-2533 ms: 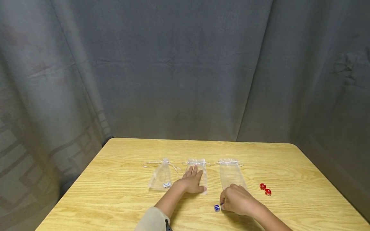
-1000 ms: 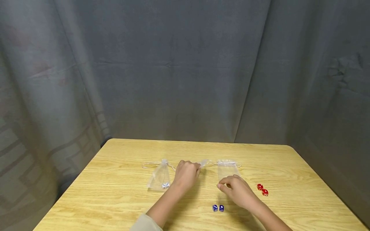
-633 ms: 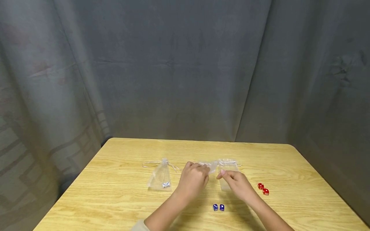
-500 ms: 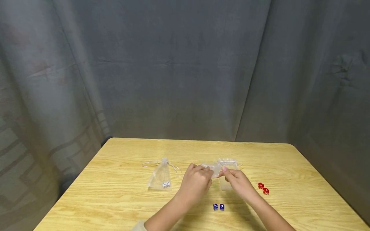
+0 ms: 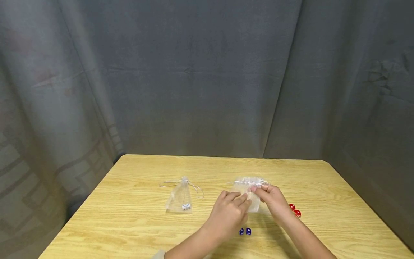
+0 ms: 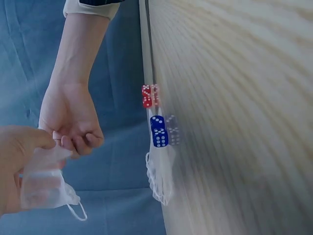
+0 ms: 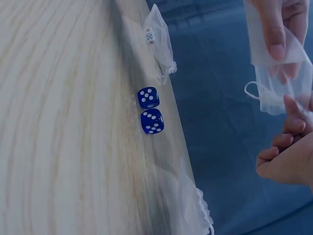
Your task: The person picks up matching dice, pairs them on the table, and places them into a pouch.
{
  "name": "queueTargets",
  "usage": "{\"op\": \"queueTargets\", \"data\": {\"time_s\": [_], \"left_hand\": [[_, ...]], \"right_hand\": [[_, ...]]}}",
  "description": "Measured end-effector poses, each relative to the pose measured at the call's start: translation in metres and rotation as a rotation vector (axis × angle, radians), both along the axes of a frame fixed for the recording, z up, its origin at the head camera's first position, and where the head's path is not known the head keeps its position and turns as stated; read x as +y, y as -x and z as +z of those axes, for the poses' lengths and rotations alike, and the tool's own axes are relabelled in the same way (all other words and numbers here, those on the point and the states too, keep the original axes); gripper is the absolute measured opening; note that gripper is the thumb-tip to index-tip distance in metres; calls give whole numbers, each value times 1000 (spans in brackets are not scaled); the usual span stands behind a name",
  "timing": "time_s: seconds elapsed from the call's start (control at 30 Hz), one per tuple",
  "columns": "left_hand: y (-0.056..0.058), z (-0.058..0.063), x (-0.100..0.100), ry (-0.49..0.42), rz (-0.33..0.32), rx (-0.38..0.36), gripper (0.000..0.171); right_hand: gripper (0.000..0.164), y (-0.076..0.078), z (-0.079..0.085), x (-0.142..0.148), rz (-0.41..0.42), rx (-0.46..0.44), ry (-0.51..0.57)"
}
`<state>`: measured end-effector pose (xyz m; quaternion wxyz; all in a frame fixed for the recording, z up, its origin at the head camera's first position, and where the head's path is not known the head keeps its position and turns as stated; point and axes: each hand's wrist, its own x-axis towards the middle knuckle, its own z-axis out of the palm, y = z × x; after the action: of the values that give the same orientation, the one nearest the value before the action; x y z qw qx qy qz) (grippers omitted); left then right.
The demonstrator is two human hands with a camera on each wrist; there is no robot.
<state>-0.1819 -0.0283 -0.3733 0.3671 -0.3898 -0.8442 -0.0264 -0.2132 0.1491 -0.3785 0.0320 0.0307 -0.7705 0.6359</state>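
A sheer white organza drawstring bag [image 5: 242, 189] is raised off the table between both hands. My left hand [image 5: 229, 212] grips its lower part, thumb on one side and fingers behind in the right wrist view. At the drawstring end, my right hand [image 5: 274, 203] pinches the cloth with its thumb in front. Below the hands, two blue dice [image 5: 248, 231] lie side by side on the table. Another organza bag [image 7: 190, 208] lies flat, mostly hidden behind the raised one in the head view. A third bag [image 5: 176, 201], drawn closed, has two white dice [image 5: 186, 206] inside.
Two red dice [image 5: 297, 213] sit right of my right forearm, partly covered by it. The wooden table [image 5: 129, 223] ends at a back edge with rounded corners. Grey curtains [image 5: 194, 90] hang behind and at both sides.
My left hand has lifted the middle bag from the table and carried it right. My right hand has left the blue dice, risen, and taken hold of the bag's drawstring end.
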Motion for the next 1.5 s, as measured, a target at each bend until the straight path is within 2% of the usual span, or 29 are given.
{"op": "queueTargets", "data": {"time_s": [0.13,0.37,0.47,0.53,0.7,0.77,0.87,1.0,1.17,1.23,1.27,1.4,1.47,1.5], "left_hand": [[-2,0,1,7,-19,-19,27],[-2,0,1,-6,-48,-35,25],[-1,-2,1,-1,-48,-38,22],[0,-3,1,-13,-56,-28,19],[3,-1,0,-104,-101,8,9],[4,2,-2,-148,-110,13,10],[6,5,-5,-220,-108,-6,10],[10,11,-10,-353,-95,-66,9],[17,20,-16,-538,-77,-164,11],[19,23,-18,-591,-67,-214,12],[19,24,-18,-610,-62,-243,12],[22,26,-20,-645,-49,-358,7],[23,25,-21,-632,-40,-395,12],[23,25,-21,-617,-37,-405,17]], "right_hand": [[18,0,2,1,-22,24,-1],[16,-5,3,0,-121,307,-136],[9,-6,5,-1,-136,371,-143],[16,-6,6,0,-144,388,-148],[39,-5,7,1,-186,462,-218],[35,-5,6,1,-195,518,-251],[23,-3,4,1,-194,658,-313],[18,-1,-1,3,-176,868,-414],[19,-4,-2,3,-158,1000,-501],[13,-4,-2,3,-152,1034,-514],[8,-5,-2,2,-149,1055,-522],[14,-5,-3,0,-122,1095,-537],[12,-7,-3,-1,-112,1103,-548],[16,-7,-3,-2,-106,1103,-546]]}}
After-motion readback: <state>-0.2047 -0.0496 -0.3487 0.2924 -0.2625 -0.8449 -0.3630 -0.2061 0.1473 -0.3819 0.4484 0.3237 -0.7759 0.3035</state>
